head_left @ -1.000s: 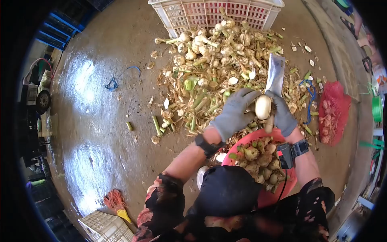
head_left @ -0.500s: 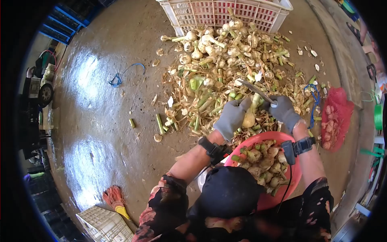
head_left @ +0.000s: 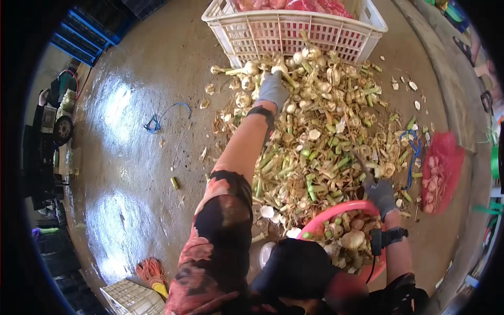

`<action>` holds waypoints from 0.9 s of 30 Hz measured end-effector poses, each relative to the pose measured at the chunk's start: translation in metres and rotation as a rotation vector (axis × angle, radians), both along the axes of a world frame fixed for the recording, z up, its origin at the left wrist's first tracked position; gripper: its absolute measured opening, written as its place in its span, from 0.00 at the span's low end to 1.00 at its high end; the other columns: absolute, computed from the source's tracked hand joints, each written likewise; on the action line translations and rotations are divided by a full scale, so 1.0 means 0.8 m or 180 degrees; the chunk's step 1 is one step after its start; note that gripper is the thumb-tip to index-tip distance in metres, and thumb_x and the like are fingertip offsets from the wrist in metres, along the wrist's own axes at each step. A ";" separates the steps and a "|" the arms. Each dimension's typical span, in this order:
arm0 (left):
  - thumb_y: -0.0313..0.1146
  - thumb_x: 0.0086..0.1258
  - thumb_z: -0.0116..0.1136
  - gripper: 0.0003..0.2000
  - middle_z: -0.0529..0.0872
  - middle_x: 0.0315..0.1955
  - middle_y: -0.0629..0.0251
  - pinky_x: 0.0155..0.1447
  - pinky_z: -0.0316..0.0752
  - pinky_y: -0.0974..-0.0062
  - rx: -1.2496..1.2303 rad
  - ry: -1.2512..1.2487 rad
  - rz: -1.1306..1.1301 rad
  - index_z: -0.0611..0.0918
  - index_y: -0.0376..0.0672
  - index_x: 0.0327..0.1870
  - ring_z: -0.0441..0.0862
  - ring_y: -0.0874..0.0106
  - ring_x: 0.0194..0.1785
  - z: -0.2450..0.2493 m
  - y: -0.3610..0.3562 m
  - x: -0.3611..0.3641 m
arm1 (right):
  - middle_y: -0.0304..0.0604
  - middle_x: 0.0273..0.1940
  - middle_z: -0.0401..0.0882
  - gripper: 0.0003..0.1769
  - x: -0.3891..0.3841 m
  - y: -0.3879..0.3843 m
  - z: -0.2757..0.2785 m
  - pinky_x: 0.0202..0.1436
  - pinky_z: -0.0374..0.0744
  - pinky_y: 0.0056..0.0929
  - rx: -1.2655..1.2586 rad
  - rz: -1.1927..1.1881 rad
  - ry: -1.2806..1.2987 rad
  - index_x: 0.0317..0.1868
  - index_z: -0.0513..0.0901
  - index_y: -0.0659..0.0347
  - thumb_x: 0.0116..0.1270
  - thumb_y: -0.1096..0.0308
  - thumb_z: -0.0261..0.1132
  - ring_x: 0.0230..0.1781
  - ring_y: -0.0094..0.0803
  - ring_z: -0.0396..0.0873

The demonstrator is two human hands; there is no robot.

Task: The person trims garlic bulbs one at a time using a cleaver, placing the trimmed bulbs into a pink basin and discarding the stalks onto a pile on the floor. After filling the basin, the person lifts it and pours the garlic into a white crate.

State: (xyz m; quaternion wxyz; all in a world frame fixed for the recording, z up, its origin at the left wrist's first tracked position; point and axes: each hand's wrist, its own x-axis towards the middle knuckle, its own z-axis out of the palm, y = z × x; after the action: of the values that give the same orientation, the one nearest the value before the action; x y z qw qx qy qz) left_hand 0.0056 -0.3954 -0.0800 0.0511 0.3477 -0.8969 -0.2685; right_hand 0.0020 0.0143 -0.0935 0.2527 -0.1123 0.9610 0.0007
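- The left hand (head_left: 273,92), in a grey glove, is at 12 o'clock on an outstretched arm, touching a pale garlic bulb (head_left: 280,67) just past its fingertips; the fingers are partly hidden, so I cannot tell whether they are closed around it.
- That bulb lies at the far left part of a broad heap (head_left: 310,136) of garlic, cut stalks and dry skins, its stalk slanting toward 4 o'clock.
- The right hand (head_left: 380,197), also gloved, is between 3 and 4 o'clock, fingers wrapped around a knife (head_left: 361,165) whose blade points toward 11 o'clock over the heap.
- Just below the right hand, at 4 o'clock, sits a pinkish-red basin (head_left: 318,217) holding many garlic bulbs (head_left: 353,240), some with green stalk ends.
- A white slatted crate (head_left: 294,32) stands at the heap's far edge, between 12 and 1 o'clock, with red mesh bags (head_left: 315,6) inside.
- At 3 o'clock a red mesh sack (head_left: 443,170) with pale bulbs in it lies on the wet floor (head_left: 178,100); blue twine (head_left: 411,163) lies between it and the heap.
- More blue twine (head_left: 153,124) lies between 9 and 10 o'clock, well apart from the heap.
- At 7 o'clock an orange-bristled broom (head_left: 150,270) rests near a pale crate (head_left: 131,298).
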 end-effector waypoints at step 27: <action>0.40 0.68 0.43 0.11 0.82 0.31 0.65 0.42 0.77 0.75 0.7084 0.2918 0.1600 0.77 0.45 0.39 0.80 0.70 0.34 -0.039 0.185 0.181 | 0.45 0.28 0.81 0.08 0.039 -0.083 0.063 0.35 0.77 0.36 -0.0912 0.1055 0.0556 0.35 0.79 0.52 0.55 0.62 0.59 0.28 0.40 0.80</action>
State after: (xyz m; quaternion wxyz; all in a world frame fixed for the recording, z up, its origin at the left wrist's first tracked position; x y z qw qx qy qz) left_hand 0.1507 -0.2474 -0.1113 0.0873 0.2384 0.0136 -0.9671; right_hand 0.0335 -0.0520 -0.0428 0.1464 -0.3028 0.9379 -0.0846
